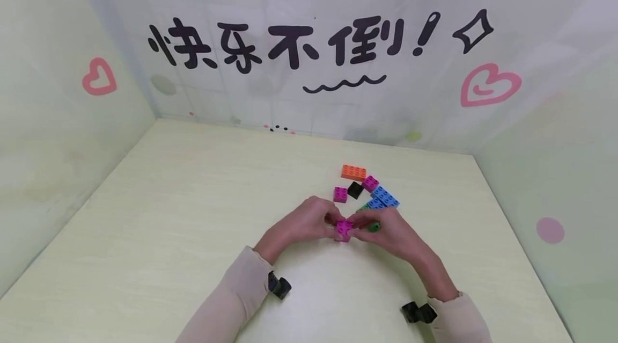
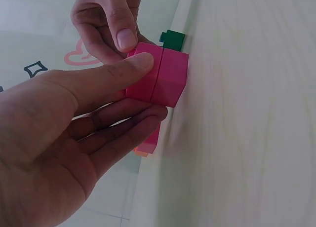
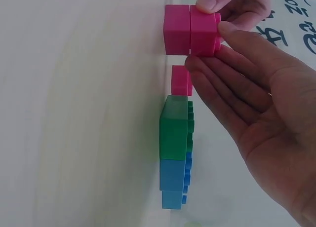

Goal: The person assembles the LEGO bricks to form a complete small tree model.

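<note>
Two pink building bricks [image 1: 343,230] stand stacked one on the other, with a thin seam between them in both wrist views. My left hand [image 1: 311,220] pinches the upper brick [image 2: 142,81] from the left, its thumb against the front face. From the right, my right hand [image 1: 393,231] pinches the same upper brick [image 3: 202,32], with thumb and fingertips near its studded top. The lower brick [image 3: 177,32] sits below the fingers, close over the table. A green brick [image 1: 374,227] shows partly beneath my right hand.
Beyond the hands lie an orange brick [image 1: 354,172], a black brick [image 1: 355,190], two single pink bricks [image 1: 340,194] and blue bricks [image 1: 385,196]. The pale table [image 1: 169,198] meets printed walls at the back and sides.
</note>
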Available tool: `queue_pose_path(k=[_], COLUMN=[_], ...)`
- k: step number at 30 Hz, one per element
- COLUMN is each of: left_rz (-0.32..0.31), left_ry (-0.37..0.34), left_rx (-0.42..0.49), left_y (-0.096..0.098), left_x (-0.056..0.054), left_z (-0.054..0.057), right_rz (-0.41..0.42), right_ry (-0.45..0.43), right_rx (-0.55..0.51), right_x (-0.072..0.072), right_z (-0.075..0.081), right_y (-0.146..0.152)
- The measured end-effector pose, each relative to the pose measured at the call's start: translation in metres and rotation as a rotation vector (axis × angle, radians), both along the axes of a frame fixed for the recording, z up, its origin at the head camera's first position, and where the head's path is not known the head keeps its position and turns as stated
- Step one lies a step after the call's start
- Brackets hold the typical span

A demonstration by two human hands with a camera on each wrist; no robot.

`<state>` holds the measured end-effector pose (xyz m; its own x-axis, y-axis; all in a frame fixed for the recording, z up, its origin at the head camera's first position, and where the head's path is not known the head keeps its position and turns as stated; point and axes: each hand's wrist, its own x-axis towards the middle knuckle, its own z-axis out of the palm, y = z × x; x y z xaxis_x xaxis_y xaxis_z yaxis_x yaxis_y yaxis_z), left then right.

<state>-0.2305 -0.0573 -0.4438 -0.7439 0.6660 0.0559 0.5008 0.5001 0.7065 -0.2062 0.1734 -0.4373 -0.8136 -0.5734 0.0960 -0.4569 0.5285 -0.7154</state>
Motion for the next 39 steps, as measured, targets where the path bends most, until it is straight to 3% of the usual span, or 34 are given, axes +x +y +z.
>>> queue_pose_path(k=[5, 17, 23, 29, 35, 39], left_rz=[-0.005, 0.006, 0.003, -0.008, 0.0, 0.005], left_ry=[-0.013, -0.086, -0.045, -0.034, -0.028, 0.004], left_rx=[0.032, 0.076, 0.063, 0.062, 0.037, 0.03], left_y=[-0.002, -0.002, -0.005, -0.005, -0.005, -0.003], left_x=[-0.001, 0.0, -0.001, -0.003, 0.001, 0.002], left_z=[-0.001, -0.018, -0.019, -0.018, -0.02, -0.02], right_rz=[0.023, -0.021, -0.103, -0.099, -0.113, -0.129], right_ry=[0.003, -0.034, 0.167, 0.292, 0.355, 0.379], right_rx=[-0.022, 0.019, 0.016, 0.168, 0.301, 0.261], right_x=[-0.001, -0.001, -0.024, -0.053, -0.063, -0.062], right_z=[0.001, 0.0, 0.001, -0.002, -0.01, -0.009], right_y=[-0.004, -0.002, -0.009, -0.026, -0.035, -0.035])
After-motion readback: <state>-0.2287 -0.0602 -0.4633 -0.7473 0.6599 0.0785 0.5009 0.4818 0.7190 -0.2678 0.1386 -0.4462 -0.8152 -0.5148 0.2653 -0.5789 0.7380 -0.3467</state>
